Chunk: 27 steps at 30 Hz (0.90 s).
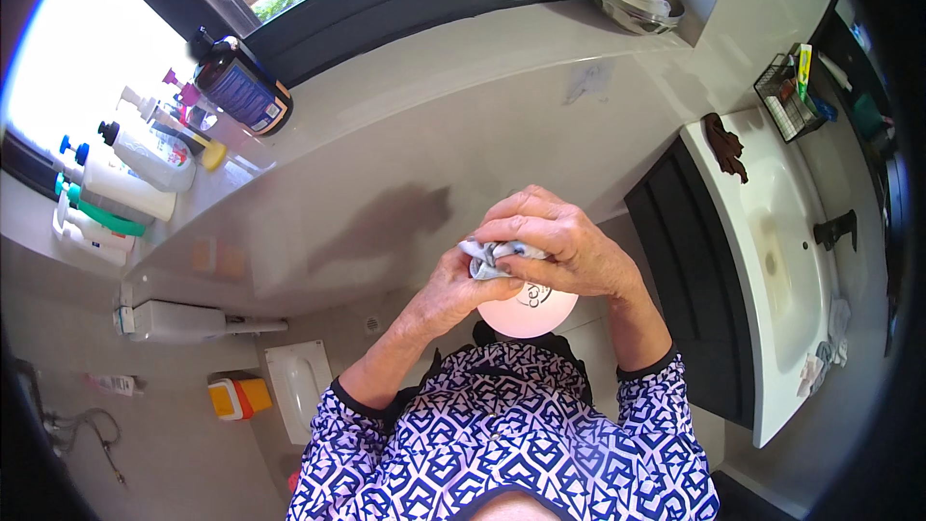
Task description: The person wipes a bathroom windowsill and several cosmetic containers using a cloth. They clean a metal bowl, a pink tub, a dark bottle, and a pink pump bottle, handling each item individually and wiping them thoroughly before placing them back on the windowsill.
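Observation:
Both of my hands are together at the middle of the view, above a round pink object (pixel 527 315) that bears dark lettering. My right hand (pixel 568 246) has its fingers closed on a light, patterned cloth (pixel 488 259). From the left, my left hand (pixel 463 282) wraps around the lower side of the bunched cloth, its thumb pointing towards the right hand. The fingers and cloth hide the upper part of the pink object, so I cannot tell its full shape or which hand bears it.
Pump bottles, one a dark bottle (pixel 242 87), line the windowsill at left. Metal bowls (pixel 636 0) sit at its far end. At right is a white washbasin (pixel 778 246) with a brown cloth (pixel 724 147) and a wire basket (pixel 788 98). A squat toilet (pixel 298 383) lies lower left.

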### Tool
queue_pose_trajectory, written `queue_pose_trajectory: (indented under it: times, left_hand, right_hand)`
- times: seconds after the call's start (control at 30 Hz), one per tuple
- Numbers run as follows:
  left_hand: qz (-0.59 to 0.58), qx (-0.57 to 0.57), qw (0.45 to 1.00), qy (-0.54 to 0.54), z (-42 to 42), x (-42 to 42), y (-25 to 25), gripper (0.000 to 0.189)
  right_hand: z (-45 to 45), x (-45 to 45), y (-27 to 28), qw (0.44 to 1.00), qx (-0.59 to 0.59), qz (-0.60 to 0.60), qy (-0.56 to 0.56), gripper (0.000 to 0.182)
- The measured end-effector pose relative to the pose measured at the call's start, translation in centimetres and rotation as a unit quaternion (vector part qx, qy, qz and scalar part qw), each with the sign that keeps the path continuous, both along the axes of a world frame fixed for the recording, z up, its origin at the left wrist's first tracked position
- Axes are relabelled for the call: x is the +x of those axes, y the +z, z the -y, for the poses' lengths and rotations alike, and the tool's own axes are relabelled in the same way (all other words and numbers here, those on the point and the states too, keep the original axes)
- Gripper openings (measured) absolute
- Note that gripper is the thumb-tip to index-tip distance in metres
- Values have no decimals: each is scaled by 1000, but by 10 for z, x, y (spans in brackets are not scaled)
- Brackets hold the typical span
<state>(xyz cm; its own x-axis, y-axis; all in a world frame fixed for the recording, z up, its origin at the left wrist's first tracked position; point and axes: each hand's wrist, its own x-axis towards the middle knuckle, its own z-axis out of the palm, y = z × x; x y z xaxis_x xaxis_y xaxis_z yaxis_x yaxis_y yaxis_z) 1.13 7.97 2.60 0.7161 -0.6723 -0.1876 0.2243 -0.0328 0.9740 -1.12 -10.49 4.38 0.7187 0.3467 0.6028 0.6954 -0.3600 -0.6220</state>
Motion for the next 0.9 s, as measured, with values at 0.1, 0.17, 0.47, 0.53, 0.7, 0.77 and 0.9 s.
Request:
queue_pose_trajectory:
  times: [0.1,0.17,0.47,0.53,0.7,0.77,0.9]
  left_hand:
    - [-22,-14,1000,16,1,-2,4,47]
    - [-33,-22,999,22,2,-2,4,51]
    - [-70,-74,995,8,5,5,-2,60]
    - [-77,-86,993,17,6,5,-1,61]
    - [-93,-88,991,30,5,9,0,60]
    - [-102,-100,989,39,3,11,-3,57]
    - [-142,-152,976,72,-5,16,-14,51]
  right_hand:
    - [5,2,0,997,52,-54,7,24]
    - [9,0,-3,993,90,-81,7,24]
    - [15,-18,-20,960,255,-119,-14,28]
    - [14,-21,-26,947,298,-116,-20,29]
    - [6,-28,-37,917,383,-108,-35,29]
    - [1,-31,-41,911,401,-83,-52,30]
    - [-15,-37,-50,899,425,-35,-95,35]
